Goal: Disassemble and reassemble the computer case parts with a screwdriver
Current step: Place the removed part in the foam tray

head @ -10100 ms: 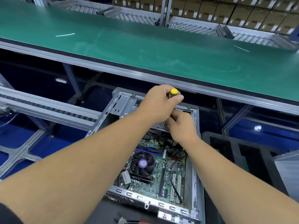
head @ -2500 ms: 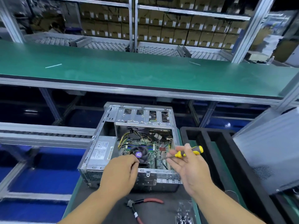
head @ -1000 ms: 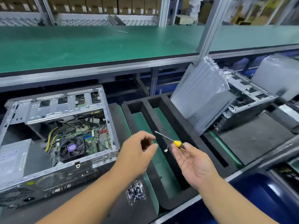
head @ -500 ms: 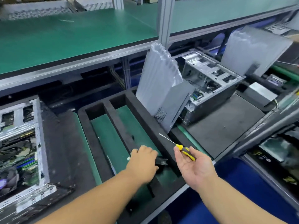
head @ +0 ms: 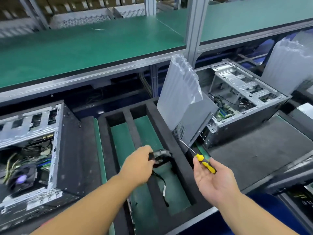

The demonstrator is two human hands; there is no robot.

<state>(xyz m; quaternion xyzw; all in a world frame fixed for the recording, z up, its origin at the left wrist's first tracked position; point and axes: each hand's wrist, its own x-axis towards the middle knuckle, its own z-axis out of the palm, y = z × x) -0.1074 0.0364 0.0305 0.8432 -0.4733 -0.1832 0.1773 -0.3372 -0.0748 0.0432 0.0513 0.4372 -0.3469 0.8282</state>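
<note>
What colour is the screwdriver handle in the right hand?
Yellow and black. The screwdriver lies across the right hand, clearest in the head view.

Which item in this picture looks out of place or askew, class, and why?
The grey side panel, wrapped in air-cushion film, stands tilted against the open computer case on the right, rather than fitted to it. A thin cable trails loose in the foam tray.

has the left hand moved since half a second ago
Yes. The left hand, which was low in the black foam tray, has lifted a black part with a trailing cable above the tray's green slot.
</note>
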